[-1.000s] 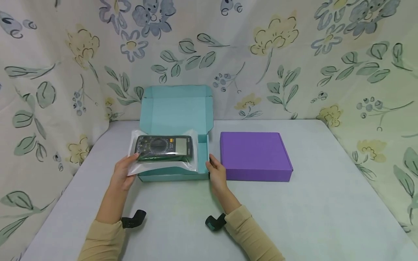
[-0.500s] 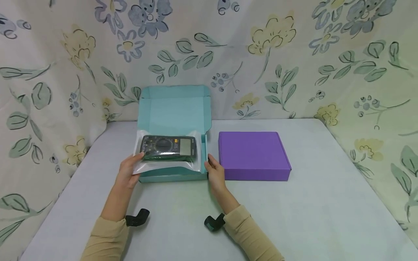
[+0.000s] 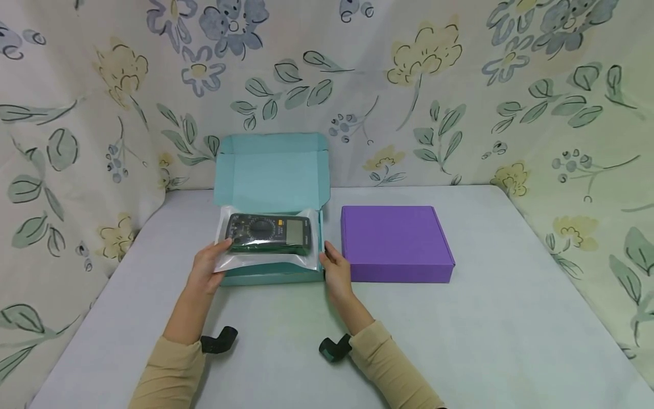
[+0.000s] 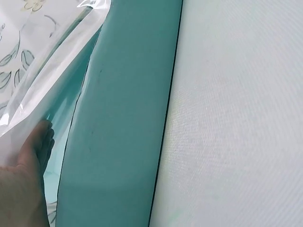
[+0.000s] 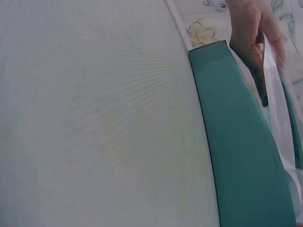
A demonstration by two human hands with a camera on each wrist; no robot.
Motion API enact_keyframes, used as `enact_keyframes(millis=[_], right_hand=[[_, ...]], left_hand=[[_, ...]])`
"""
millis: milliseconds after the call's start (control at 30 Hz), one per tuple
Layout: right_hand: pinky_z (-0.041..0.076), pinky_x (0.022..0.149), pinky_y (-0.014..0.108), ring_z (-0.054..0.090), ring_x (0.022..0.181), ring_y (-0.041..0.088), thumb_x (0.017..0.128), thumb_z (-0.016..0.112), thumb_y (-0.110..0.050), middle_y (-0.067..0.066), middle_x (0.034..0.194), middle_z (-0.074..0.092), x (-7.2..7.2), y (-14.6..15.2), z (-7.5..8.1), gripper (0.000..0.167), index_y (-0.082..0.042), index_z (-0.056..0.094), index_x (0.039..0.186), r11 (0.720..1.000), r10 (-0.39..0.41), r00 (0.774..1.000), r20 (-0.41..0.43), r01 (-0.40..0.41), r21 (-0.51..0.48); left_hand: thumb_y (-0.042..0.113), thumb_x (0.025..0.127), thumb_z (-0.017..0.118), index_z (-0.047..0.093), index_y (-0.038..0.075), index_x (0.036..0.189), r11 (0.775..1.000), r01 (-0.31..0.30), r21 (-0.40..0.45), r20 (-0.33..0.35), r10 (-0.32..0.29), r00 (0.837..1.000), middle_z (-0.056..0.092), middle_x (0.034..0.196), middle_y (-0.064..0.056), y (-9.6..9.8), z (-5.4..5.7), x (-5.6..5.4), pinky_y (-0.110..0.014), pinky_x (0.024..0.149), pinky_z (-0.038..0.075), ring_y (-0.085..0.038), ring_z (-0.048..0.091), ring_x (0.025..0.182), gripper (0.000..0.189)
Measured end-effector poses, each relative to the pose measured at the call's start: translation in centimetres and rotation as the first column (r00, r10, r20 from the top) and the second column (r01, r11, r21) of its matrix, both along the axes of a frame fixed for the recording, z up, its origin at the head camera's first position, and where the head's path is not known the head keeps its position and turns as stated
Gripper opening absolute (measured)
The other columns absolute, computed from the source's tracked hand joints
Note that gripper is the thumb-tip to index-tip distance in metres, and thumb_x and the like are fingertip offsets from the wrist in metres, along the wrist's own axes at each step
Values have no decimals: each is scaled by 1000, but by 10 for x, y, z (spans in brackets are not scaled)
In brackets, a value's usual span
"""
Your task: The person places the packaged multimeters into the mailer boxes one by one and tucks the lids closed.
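Observation:
A black digital multimeter (image 3: 268, 233) in a clear plastic bag (image 3: 271, 261) is above the opening of a teal cardboard box (image 3: 273, 170), whose lid stands raised at the back. My left hand (image 3: 204, 271) grips the bag's left end, thumb on top. At the box's front right corner, my right hand (image 3: 338, 275) holds the side wall; its thumb lies near the rim and its fingers along the outside. The left wrist view has the left hand (image 4: 31, 161) under the bag (image 4: 52, 80), beside the box's front wall (image 4: 118, 118). Most of the box's inside is hidden.
A closed purple box (image 3: 398, 236) lies just right of the teal one. Both stand on a white-covered table (image 3: 511, 318). Floral cloth (image 3: 378, 85) hangs behind and at the sides. Black wrist devices (image 3: 219, 341) jut from both sleeves.
My left hand has moved slightly right with the bagged multimeter, bringing it further over the teal box. My right hand keeps its place on the box's side.

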State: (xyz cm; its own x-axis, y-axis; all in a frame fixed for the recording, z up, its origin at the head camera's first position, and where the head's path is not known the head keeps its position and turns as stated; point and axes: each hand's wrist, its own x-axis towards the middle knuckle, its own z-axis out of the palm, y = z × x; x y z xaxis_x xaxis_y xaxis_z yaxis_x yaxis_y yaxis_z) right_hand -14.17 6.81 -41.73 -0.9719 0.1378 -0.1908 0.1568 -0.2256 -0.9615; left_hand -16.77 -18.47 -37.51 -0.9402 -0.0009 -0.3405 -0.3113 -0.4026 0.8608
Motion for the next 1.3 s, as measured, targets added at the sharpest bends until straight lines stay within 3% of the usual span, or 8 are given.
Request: enact_keyframes(millis=[267,567,767,933,1033,1167,1300], right_hand=[[27,115,43,29,141,36,101,48,-3,24,151,33,-2,-1,-2,46,9,37,144,1000,-1,1000,4,1,-9],[27,115,43,29,141,34,101,48,-4,22,151,34,-1,-1,0,46,7,38,145,1000,-1,1000,21,1,-8],[27,114,43,30,141,34,101,49,-5,21,151,35,-1,-1,1,46,7,39,144,1000,-7,1000,25,7,4],[27,115,43,28,141,35,101,48,-4,22,151,34,-1,-1,0,46,7,39,144,1000,-5,1000,21,5,3],[27,115,43,28,141,35,101,48,-4,22,151,34,-1,-1,-1,46,7,38,145,1000,0,1000,20,0,3],[27,114,43,29,141,35,101,48,-4,22,151,35,-2,-1,-2,46,7,38,145,1000,2,1000,15,-3,5],[27,115,43,28,141,34,102,47,-5,22,151,34,-2,-1,-3,46,7,38,145,1000,7,1000,7,-7,7]], left_hand=[[6,100,44,12,-7,152,1000,11,-6,8,-10,1000,17,155,-15,5,-3,-4,-23,104,39,-24,29,139,63],[4,100,43,10,-8,152,1000,19,3,14,-19,1000,11,159,-17,7,-4,-5,-28,111,31,-26,23,143,63],[4,100,43,11,-8,152,1000,19,-8,15,-19,1000,15,156,-16,8,-8,-7,-22,103,40,-24,30,138,62],[4,100,44,10,-8,152,999,25,-31,21,-24,999,13,158,-17,10,-7,-7,-23,103,40,-24,28,139,63],[5,100,46,11,-7,152,998,22,-53,44,-20,999,14,158,-16,9,-6,-8,-20,99,43,-21,34,134,64],[11,101,49,15,-8,151,991,45,-125,52,-39,998,18,154,-17,9,-4,-10,-14,85,48,-12,43,116,64],[15,102,50,16,-8,151,975,92,-204,41,-85,996,17,156,-19,8,-3,-10,-13,82,48,-13,42,116,65]])
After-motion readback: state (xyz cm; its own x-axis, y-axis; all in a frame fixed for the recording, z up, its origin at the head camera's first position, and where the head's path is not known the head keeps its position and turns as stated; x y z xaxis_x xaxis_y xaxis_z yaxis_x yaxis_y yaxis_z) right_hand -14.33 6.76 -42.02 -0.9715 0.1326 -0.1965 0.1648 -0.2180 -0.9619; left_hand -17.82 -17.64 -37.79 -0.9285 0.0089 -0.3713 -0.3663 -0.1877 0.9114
